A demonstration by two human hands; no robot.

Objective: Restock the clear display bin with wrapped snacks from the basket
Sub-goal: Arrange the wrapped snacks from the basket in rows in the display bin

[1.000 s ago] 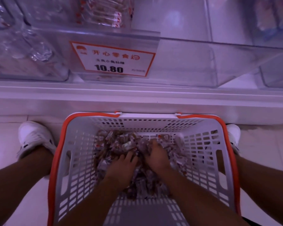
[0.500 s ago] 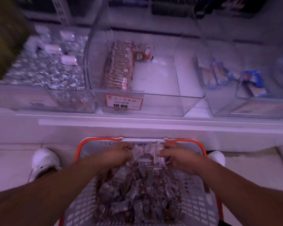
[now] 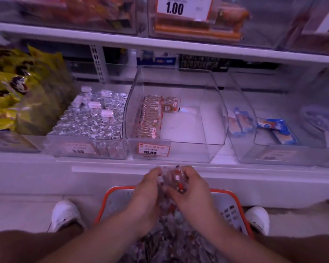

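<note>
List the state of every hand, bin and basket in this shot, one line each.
left hand: curled round a handful of wrapped snacks, raised above the basket
right hand: curled round the same handful
basket: on the floor, holding many wrapped snacks
clear display bin: mostly empty, one row of snacks along its left side
foil candy bin: nearly full
right-hand bin: a few blue packets

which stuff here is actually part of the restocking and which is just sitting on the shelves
Part of the job:
- clear bin with the 10.80 tag, mostly bare
- row of snacks already in it
- handful of snacks held between left hand and right hand
- basket

Just there:
- foil sweets
- yellow bags
- blue packets
- 1.00 tag
</note>
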